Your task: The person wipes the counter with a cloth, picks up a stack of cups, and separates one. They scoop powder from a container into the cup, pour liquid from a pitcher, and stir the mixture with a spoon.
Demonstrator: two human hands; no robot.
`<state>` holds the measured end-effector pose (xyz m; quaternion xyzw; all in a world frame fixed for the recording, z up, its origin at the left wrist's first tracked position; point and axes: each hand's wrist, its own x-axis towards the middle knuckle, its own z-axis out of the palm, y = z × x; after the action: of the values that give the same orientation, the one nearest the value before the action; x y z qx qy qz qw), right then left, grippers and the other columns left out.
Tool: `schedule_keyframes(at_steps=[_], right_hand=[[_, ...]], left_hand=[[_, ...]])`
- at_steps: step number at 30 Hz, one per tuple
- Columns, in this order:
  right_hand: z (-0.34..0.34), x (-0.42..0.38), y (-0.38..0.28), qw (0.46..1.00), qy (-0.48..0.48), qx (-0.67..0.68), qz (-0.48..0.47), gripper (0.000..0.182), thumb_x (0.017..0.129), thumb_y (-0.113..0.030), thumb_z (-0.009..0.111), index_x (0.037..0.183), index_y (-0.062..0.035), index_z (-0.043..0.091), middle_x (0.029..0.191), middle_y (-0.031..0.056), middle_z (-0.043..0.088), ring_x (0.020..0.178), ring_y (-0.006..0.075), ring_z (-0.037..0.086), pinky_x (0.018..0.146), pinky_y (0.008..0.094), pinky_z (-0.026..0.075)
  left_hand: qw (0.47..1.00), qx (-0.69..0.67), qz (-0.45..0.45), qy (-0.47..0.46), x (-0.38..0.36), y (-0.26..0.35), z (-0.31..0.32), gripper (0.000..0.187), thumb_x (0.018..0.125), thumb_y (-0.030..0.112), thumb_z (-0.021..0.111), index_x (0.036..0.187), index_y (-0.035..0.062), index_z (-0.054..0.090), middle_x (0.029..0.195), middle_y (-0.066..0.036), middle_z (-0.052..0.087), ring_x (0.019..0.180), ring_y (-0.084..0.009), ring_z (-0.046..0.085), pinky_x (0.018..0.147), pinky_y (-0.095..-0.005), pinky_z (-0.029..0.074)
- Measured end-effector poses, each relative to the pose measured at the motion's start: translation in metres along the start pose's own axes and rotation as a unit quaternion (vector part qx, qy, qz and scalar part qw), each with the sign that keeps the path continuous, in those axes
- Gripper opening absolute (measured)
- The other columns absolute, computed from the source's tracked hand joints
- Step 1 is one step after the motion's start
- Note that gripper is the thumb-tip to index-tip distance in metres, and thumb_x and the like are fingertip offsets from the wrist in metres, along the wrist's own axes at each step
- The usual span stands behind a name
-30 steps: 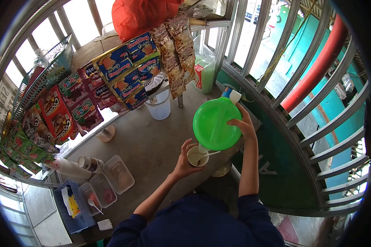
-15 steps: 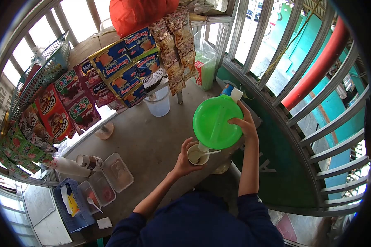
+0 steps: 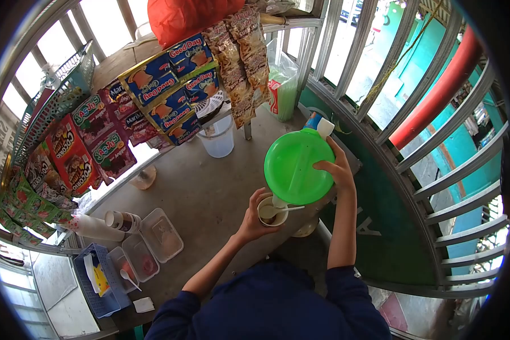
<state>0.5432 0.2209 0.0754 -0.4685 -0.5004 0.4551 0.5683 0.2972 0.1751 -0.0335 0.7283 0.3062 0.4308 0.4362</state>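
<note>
1. Hanging packets (image 3: 173,85) and the bucket (image 3: 219,139) sit slightly higher in the head view than a second ago, while the left hand (image 3: 254,224), right hand (image 3: 339,167), jug (image 3: 298,168) and cup (image 3: 279,220) keep nearly the same place
2. Right hand grasps the jug at its right side, beside a white handle (image 3: 324,128), with the thumb lying over the green lid (image 3: 292,175)
3. Left hand is wrapped around the cup, fingers curled along its left side and thumb at the near side
4. The jug is above the near right part of the counter (image 3: 198,198), tilted, its spout (image 3: 277,202) at the far rim of the cup; whether they touch, I cannot tell
5. A pale stick (image 3: 294,208) leans out of the cup towards the right; the contents are too small to make out
6. Near left on the counter are a blue basket (image 3: 114,303), clear tubs (image 3: 163,238), a white spoon (image 3: 129,279) and paper cups (image 3: 122,221)
7. On the far side, the bucket is beneath the packets, with a plastic bag (image 3: 283,93) to its right
</note>
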Motion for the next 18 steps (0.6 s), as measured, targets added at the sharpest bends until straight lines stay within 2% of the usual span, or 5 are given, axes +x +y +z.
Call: schedule_keyframes(at_steps=[4,6,18], right_hand=[[0.0006,0.0004,0.002,1.0,-0.002,0.0,0.0,0.076,0.061,0.003,0.067,0.131,0.0103,0.038,0.11,0.0097,0.057,0.097,0.015,0.055,0.083,0.0262,0.044],[0.0003,0.0008,0.0024,1.0,-0.006,-0.006,0.002,0.077,0.061,0.003,0.068,0.131,0.0103,0.038,0.11,0.0099,0.057,0.097,0.0152,0.055,0.083,0.0264,0.044],[-0.0008,0.0047,-0.001,1.0,-0.02,-0.012,0.008,0.078,0.061,0.003,0.068,0.132,0.0098,0.037,0.113,0.0107,0.056,0.1,0.0153,0.055,0.085,0.0269,0.044]], left_hand=[[1.0,0.015,0.007,0.005,0.0013,0.0016,-0.0004,0.107,0.059,0.019,0.085,0.138,0.0105,0.013,0.123,-0.016,0.048,0.115,-0.0301,0.05,0.096,-0.0419,0.043],[0.999,0.034,0.008,-0.002,0.0021,0.0018,-0.0005,0.111,0.058,0.019,0.085,0.137,0.0078,0.008,0.119,-0.016,0.049,0.112,-0.0287,0.052,0.094,-0.0416,0.043],[1.0,0.014,0.014,0.003,0.0047,0.0061,0.0008,0.107,0.059,0.018,0.085,0.138,0.0103,0.012,0.124,-0.016,0.047,0.117,-0.0302,0.049,0.097,-0.042,0.042]])
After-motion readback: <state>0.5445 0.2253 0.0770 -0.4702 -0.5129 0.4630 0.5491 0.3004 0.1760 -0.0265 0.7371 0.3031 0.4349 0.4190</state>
